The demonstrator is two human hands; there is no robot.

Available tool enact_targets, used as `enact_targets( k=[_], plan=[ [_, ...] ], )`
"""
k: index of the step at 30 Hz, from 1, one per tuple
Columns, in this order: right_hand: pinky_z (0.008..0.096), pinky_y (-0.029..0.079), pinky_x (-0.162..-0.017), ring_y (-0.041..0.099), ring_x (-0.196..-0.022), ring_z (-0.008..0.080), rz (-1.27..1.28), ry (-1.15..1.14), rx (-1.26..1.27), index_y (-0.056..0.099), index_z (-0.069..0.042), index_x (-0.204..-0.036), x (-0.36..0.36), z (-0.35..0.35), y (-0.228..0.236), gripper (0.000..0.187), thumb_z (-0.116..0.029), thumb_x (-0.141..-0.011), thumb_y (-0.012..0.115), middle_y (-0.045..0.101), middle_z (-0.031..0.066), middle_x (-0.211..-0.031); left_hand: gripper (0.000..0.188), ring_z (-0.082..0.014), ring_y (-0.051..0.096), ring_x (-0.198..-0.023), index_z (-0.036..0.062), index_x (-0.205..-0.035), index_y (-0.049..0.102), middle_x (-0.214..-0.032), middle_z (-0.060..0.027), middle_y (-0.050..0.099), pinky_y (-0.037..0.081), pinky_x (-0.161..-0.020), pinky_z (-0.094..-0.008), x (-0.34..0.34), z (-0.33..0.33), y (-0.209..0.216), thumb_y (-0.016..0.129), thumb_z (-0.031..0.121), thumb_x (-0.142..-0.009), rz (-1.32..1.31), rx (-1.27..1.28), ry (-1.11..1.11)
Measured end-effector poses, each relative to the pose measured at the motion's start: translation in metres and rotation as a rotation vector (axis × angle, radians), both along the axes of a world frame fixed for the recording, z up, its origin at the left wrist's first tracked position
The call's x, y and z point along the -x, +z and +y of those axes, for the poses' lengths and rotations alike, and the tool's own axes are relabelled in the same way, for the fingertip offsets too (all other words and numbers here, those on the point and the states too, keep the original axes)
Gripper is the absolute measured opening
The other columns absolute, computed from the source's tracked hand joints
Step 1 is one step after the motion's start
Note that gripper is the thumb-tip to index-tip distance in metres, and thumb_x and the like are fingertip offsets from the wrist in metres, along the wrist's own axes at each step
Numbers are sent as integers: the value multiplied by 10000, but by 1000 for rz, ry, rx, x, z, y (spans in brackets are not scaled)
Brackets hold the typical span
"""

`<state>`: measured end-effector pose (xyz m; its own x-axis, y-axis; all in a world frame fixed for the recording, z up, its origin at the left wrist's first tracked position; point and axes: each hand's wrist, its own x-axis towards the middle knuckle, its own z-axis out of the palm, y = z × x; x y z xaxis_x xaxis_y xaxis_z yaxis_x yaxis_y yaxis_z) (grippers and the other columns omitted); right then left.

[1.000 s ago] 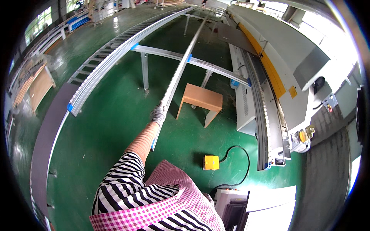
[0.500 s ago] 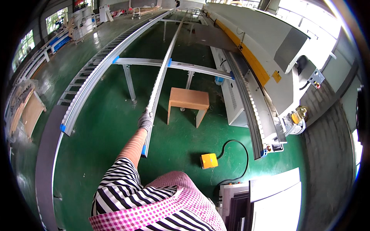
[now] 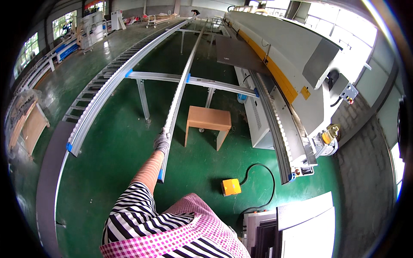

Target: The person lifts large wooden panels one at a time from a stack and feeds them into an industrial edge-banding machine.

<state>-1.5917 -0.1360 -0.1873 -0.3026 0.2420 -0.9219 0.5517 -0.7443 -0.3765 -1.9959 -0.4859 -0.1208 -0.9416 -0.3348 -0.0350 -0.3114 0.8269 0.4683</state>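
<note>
My left hand point(image 3: 162, 142), in a grey glove, is closed around the near part of the middle roller rail point(image 3: 176, 101). This long metal rail carries a row of white rollers and ends in a blue cap just below my hand. My left arm reaches out straight in a black-and-white striped sleeve. Of my right hand nothing shows. Farther along, a dark flat panel point(image 3: 241, 55) lies across the machine-side rail, partly under the yellow-edged machine point(image 3: 297, 56).
A brown bench point(image 3: 209, 117) stands under the rails. Near me on the green floor lies a yellow pedal box point(image 3: 231, 187) with a black cable. White panels point(image 3: 307, 228) are stacked at lower right. Another roller rail point(image 3: 99, 101) runs along the left. A person point(image 3: 195, 12) is far off.
The view has tipped up slightly, so nearby things sit lower in the picture. My left hand stays on the rail. The distant person now appears bent over.
</note>
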Motion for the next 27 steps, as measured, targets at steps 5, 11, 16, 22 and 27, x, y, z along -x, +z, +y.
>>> enact_targets(
  k=[5, 11, 16, 22, 27],
  plan=[
    [296, 401, -569, 483, -572, 130, -7, 13, -10, 607, -82, -743, 0, -3, 0, 120, -190, -791, 630, 567, 8, -659, 564, -376, 586, -945, 175, -1398, 261, -1117, -198, 570, 470, -812, -463, 2, 1, -4, 376, 420, -903, 14, -17, -19],
    [295, 400, -571, 485, -575, 131, -15, 40, 0, 610, -81, -753, -2, -8, -2, 126, -198, -798, 623, 568, 10, -661, 586, -336, 611, -915, 170, -1396, 262, -1098, -196, 583, 490, -781, -439, 11, -5, -28, 424, 413, -888, 135, -52, -23],
    [294, 400, -572, 487, -577, 132, -13, 68, -1, 613, -81, -761, -8, -9, -6, 131, -204, -805, 616, 569, 12, -663, 610, -331, 615, -899, 143, -1387, 272, -1076, -211, 588, 490, -785, -431, 1, 2, -3, 483, 390, -870, 110, -26, -38],
    [288, 397, -580, 488, -589, 128, 53, 116, -22, 620, -77, -781, -5, -21, 0, 147, -215, -824, 595, 572, 9, -673, 632, -376, 523, -1080, 81, -1385, 260, -1229, -235, 498, 428, -913, -419, 11, -10, -19, 482, 373, -872, 102, -68, -87],
    [287, 458, -705, 587, -745, 153, 112, 441, -302, 646, -85, -984, -10, -26, 10, 182, -180, -860, 553, 652, 48, -814, 631, -395, 555, -1005, 117, -1403, 237, -1159, -254, 540, 446, -863, -437, 20, -19, -38, 464, 382, -877, 128, -26, -83]
  ],
)
